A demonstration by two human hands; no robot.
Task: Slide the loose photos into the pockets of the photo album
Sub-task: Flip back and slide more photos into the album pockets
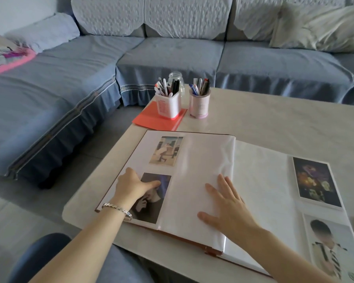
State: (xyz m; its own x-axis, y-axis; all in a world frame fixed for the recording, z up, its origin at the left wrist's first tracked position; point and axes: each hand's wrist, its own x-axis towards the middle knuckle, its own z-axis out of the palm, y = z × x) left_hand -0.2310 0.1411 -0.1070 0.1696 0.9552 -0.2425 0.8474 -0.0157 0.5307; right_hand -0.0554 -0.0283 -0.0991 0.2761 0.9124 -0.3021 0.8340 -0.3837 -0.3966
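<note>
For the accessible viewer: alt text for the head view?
Left hand rests its thumb on a dark photo lying on an open photo album on a table; right hand lies flat on the clear pages. Two pen holders stand behind.

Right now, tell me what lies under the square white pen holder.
The square white pen holder stands on a coral folder lying on the table. The folder's part beneath the holder is covered, and whatever the folder contains cannot be seen.

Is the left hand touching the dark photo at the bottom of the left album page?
Touching. The head view shows the left hand with one finger laid flat on the top edge of the dark photo.
</note>
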